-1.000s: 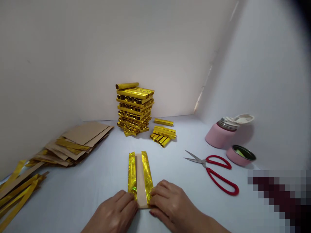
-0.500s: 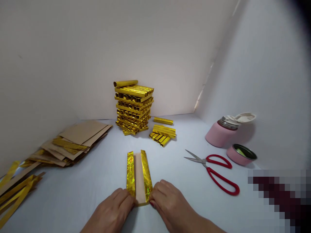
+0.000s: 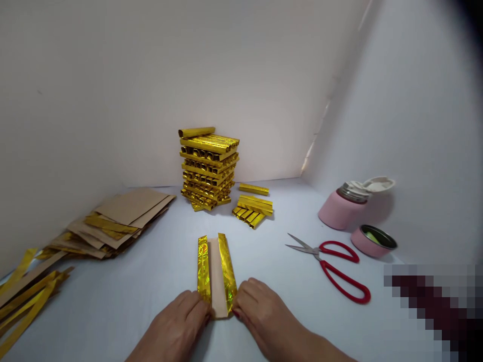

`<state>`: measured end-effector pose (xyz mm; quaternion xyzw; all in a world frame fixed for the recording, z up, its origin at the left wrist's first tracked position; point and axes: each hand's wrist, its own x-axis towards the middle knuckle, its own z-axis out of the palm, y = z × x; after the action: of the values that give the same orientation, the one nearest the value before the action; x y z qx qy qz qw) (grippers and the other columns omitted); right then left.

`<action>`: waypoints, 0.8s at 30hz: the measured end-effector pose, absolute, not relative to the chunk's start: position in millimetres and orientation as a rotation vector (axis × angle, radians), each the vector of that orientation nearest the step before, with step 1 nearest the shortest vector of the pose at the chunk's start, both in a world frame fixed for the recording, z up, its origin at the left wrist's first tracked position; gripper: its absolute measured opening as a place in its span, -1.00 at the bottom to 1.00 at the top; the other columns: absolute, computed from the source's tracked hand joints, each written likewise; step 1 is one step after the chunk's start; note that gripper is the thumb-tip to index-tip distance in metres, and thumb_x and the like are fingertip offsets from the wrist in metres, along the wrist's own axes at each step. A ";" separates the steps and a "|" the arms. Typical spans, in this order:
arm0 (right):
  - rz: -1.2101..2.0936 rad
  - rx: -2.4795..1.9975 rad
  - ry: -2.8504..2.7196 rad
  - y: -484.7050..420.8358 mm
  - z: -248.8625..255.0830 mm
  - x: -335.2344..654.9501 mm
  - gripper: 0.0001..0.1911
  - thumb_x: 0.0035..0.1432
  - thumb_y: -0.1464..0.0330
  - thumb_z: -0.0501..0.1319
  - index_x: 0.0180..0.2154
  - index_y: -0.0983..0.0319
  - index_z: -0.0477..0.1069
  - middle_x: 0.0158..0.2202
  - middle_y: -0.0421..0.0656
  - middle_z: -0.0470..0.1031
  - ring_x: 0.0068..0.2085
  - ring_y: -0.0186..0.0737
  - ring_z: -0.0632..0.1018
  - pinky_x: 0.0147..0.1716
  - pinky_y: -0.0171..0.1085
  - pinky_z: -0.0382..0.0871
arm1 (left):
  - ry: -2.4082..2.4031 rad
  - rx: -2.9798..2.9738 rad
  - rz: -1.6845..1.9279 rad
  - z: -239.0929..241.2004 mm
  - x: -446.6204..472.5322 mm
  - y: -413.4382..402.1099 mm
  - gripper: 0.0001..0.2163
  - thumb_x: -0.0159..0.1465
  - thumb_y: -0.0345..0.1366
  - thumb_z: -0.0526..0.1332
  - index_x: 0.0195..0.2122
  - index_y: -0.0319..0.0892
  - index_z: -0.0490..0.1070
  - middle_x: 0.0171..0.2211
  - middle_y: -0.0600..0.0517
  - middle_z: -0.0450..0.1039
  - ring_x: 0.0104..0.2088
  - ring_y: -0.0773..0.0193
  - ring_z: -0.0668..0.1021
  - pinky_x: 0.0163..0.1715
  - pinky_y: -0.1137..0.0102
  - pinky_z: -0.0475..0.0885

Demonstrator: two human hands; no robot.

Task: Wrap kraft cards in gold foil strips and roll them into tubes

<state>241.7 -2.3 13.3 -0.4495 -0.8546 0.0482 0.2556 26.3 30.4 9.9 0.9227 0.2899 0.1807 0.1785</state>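
White walls [image 3: 151, 85] enclose the upper part of the frame and meet in a corner at upper right of center. A white work surface [image 3: 94, 311] fills the lower part. A loose pile of cardboard sheets [image 3: 128, 211] sits at mid-left, with gold foil strips [image 3: 28, 306] and a cardboard offcut [image 3: 28, 279] at the lower left edge. A tall stack of gold foil tubes [image 3: 209, 168] stands at upper center, laid in crossing layers, with one tube resting on top. A smaller group of gold foil tubes [image 3: 251, 208] lies just right of its base.

At right, a pink flask [image 3: 339, 210] lies tilted with its cream lid [image 3: 379, 184] open, beside a pink cup [image 3: 373, 241]. Red-handled scissors [image 3: 332, 266] lie closed to a narrow V below them. A pixelated patch [image 3: 433, 306] covers the lower right corner.

At bottom center, a cardboard strip [image 3: 218, 276] lies lengthwise on the surface, with gold foil [image 3: 227, 271] along both long edges. The left hand [image 3: 173, 322] and right hand [image 3: 267, 319] flank its near end, their fingers pressed in from either side. The grip is a light hold on the strip, not a clench.
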 end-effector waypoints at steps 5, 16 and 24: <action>0.238 -1.206 -2.389 -1.9 20.5 243.0 -0.86 0.17 0.56 0.14 -0.37 0.23 0.33 -0.41 -0.18 0.43 -0.37 -0.23 0.40 -0.33 -0.30 0.31 | 0.797 2.753 0.539 20.7 32.6 27.0 -0.87 0.32 -0.43 0.03 -0.25 -0.13 0.34 -0.39 0.03 0.43 -0.43 0.23 0.48 -0.46 0.44 0.40; 0.572 -1.200 -2.310 -2.0 31.8 247.5 -0.93 0.16 0.49 0.22 -0.35 0.23 0.37 -0.34 -0.19 0.44 -0.28 -0.26 0.41 -0.23 -0.31 0.30 | 0.694 2.775 0.442 25.5 36.6 32.4 -0.78 0.30 -0.45 0.11 -0.08 -0.03 0.35 -0.35 0.07 0.42 -0.39 0.22 0.48 -0.45 0.44 0.32; 0.622 -1.185 -2.271 -3.4 32.0 250.3 -0.85 0.19 0.56 0.13 -0.33 0.22 0.37 -0.34 -0.18 0.43 -0.28 -0.25 0.40 -0.22 -0.28 0.28 | 0.727 2.715 0.443 21.3 33.9 31.3 -0.78 0.28 -0.48 0.08 -0.11 -0.06 0.35 -0.33 0.05 0.45 -0.37 0.22 0.50 -0.41 0.43 0.37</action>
<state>250.3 -3.4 32.0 -0.4354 -0.8341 0.2283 0.2502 33.9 31.3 21.3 0.9438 0.2528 0.1538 0.1473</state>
